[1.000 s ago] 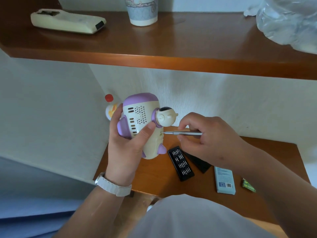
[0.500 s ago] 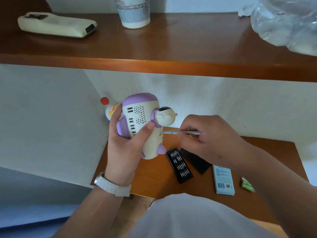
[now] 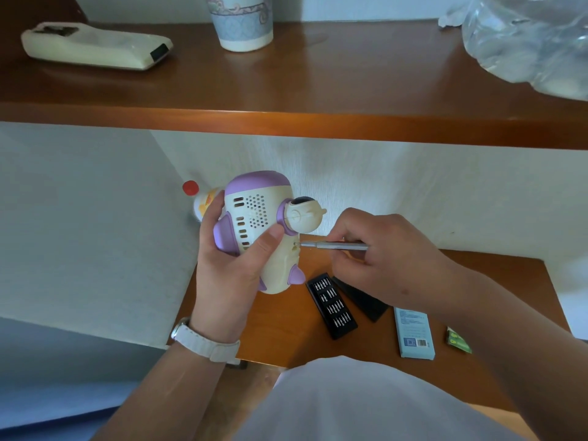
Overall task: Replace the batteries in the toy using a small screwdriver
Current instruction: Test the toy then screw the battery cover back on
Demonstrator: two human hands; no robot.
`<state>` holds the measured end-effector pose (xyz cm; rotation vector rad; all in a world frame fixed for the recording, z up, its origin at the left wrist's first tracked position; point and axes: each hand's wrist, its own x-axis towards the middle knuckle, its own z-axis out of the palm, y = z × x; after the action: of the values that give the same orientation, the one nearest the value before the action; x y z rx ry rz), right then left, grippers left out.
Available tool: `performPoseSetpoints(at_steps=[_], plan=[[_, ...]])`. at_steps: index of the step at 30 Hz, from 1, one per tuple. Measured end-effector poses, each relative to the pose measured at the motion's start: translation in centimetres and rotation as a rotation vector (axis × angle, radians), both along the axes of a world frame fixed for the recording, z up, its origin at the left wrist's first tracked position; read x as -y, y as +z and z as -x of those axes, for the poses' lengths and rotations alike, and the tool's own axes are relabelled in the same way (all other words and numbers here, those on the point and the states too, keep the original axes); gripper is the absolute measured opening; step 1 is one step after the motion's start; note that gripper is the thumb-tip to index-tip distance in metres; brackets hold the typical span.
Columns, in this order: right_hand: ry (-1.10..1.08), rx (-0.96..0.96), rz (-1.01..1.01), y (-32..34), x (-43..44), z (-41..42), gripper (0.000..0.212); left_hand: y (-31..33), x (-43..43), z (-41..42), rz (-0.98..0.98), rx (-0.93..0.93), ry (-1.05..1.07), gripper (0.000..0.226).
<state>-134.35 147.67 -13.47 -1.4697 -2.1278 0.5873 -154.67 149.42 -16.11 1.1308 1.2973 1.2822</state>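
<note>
My left hand point(image 3: 234, 268) grips a cream and purple toy point(image 3: 259, 218) in the air above the low wooden table point(image 3: 276, 329), thumb pressed across its vented back. My right hand point(image 3: 381, 253) pinches a thin silver screwdriver point(image 3: 334, 246) that lies level, its tip set against a small hole on the toy's right side below a round knob. On the table under my hands sits a black tray of screwdriver bits point(image 3: 331, 305) beside its black lid point(image 3: 362, 300). A green pack of batteries point(image 3: 458, 340) lies at the right.
A light blue box point(image 3: 415, 334) lies next to the batteries. A small bottle with a red cap point(image 3: 197, 198) stands behind the toy. The upper shelf point(image 3: 318, 122) overhangs, bearing a cream device point(image 3: 95, 49), a cup point(image 3: 243, 22) and a plastic bag point(image 3: 528, 39).
Both hands keep the same hold. The screwdriver tip stays at the toy's hole, and my right fingers shift slightly along the shaft. The view has drifted a little.
</note>
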Motion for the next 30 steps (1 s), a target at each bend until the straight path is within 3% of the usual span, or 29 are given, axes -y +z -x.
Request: performPoseSetpoints(at_steps=[12,22,30], plan=[[-0.016,-0.007,0.048,0.0,0.1,0.6,0.018,0.4,0.4,0.4,-0.014,0.008,0.007,0.084],[-0.003,-0.030,0.087,0.1,0.7,1.1,0.007,0.1,1.3,1.0,-0.006,0.030,0.016,0.080],[-0.025,-0.019,0.127,-0.2,1.2,1.8,0.029,-0.6,1.7,1.7,0.006,0.041,0.011,0.083]])
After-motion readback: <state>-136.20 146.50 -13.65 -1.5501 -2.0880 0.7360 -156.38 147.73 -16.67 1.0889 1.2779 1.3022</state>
